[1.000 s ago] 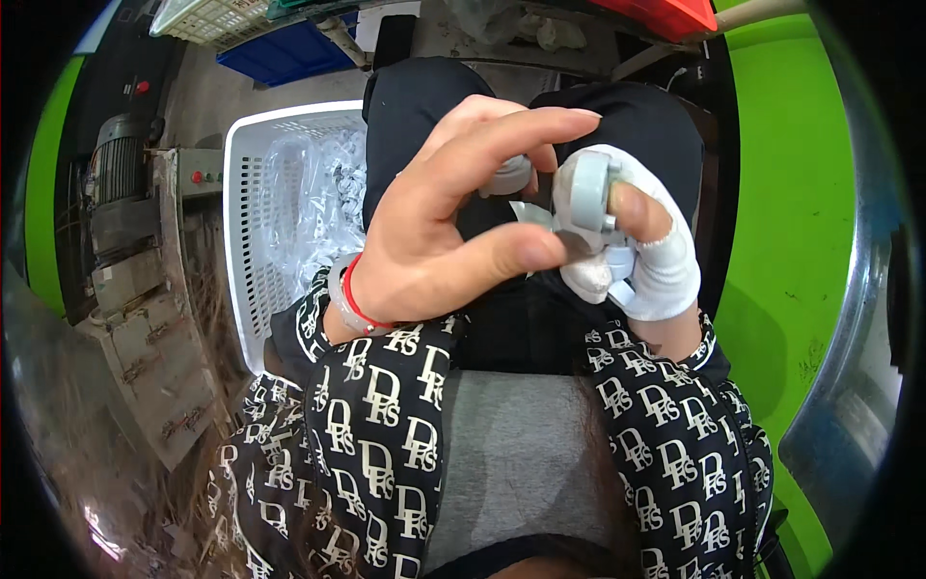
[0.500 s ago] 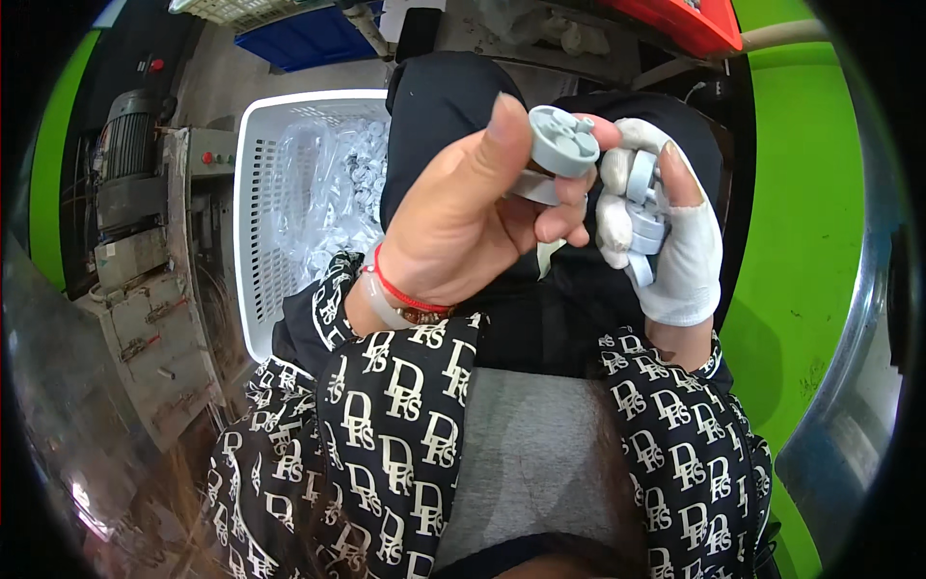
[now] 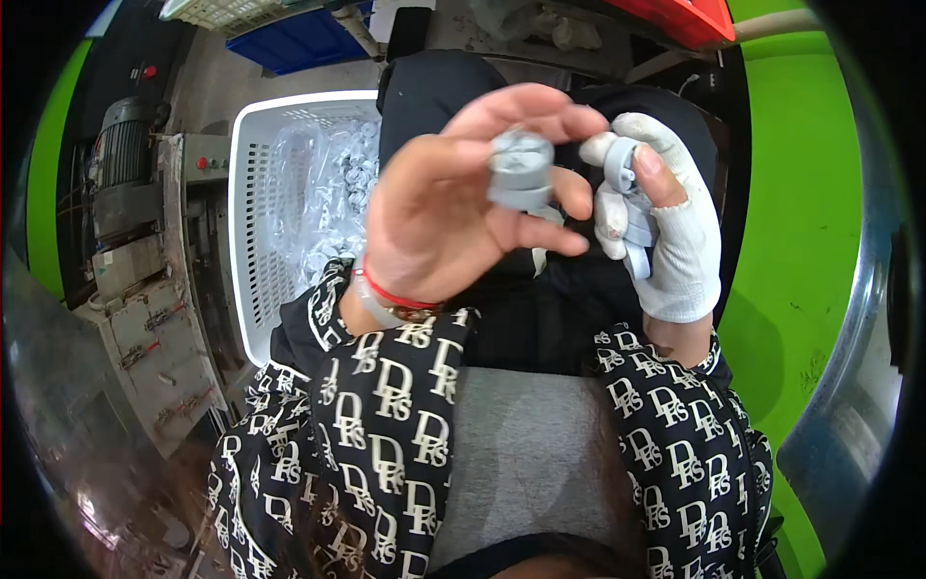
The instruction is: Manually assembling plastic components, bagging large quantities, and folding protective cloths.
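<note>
My bare left hand (image 3: 424, 198) is raised over my lap, fingers curled and spread around two stacked light-grey round plastic parts (image 3: 521, 172). Motion smears them, and their exact grip points are hard to see. Close on the right, my right hand (image 3: 687, 241) wears a white glove with the thumb tip bare. It is closed on several similar grey parts; its thumb presses a ring-shaped one (image 3: 622, 166) at the top, and more grey parts (image 3: 640, 227) sit in the palm, partly hidden by the gloved fingers. A pale scrap (image 3: 539, 261) shows below my left hand.
A white perforated basket (image 3: 246, 212) with clear plastic bags and many small grey parts stands left of my legs. Farther left is a machine with a motor (image 3: 123, 145). A blue crate (image 3: 299, 41) and a red bin (image 3: 690, 21) lie beyond. A green surface (image 3: 786, 241) runs along the right.
My left hand has shifted slightly left with the grey parts, and its fingers have spread and turned. My right thumb has moved onto the upper ring-shaped part.
</note>
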`<state>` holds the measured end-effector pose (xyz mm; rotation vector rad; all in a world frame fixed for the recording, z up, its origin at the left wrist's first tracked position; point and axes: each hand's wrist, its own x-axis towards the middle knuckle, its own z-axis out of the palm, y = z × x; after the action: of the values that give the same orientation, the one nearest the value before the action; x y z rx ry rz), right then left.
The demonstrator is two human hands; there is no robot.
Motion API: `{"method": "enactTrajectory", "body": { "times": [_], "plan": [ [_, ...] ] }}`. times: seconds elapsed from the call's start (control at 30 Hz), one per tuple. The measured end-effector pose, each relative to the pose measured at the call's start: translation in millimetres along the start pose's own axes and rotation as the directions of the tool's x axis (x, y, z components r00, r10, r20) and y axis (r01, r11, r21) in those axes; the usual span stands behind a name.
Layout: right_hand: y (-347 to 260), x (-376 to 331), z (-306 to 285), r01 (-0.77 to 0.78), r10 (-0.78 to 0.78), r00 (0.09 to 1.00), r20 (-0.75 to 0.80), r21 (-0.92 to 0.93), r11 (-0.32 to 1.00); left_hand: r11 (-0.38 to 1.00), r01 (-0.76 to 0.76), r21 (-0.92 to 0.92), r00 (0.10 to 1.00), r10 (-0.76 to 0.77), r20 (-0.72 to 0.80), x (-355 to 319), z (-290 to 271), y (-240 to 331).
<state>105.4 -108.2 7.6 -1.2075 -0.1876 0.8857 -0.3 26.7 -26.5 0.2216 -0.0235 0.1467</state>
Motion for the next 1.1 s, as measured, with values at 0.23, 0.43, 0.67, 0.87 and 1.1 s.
{"method": "enactTrajectory", "body": {
  "times": [0.23,0.43,0.67,0.87,1.1],
  "plan": [
    [-5.9,-3.4,7.9,0.033,-0.038,0.999,-0.027,-0.149,0.988,0.405,-0.042,0.913,0.932,0.346,-0.110,-6.7,11.1,-3.6],
    [-2.0,-9.7,8.3,0.032,-0.049,0.998,-0.049,-0.298,0.954,-0.041,-0.106,0.993,0.947,0.300,0.114,1.6,12.9,-16.1],
    [-9.3,-10.2,-0.3,0.160,-0.154,0.987,0.045,-0.255,0.954,0.014,-0.268,0.963,0.902,0.356,0.246,-2.5,15.0,-7.7],
    [-14.0,-12.4,-2.3,0.242,-0.242,0.968,0.059,-0.450,0.860,0.019,-0.270,0.963,0.902,0.356,0.246,-5.6,17.8,-4.1],
    [-10.2,-11.0,-7.2,0.162,-0.144,0.986,0.085,-0.283,0.945,0.011,-0.275,0.961,0.898,0.360,0.253,-4.7,14.4,-4.8]
  ]
}}
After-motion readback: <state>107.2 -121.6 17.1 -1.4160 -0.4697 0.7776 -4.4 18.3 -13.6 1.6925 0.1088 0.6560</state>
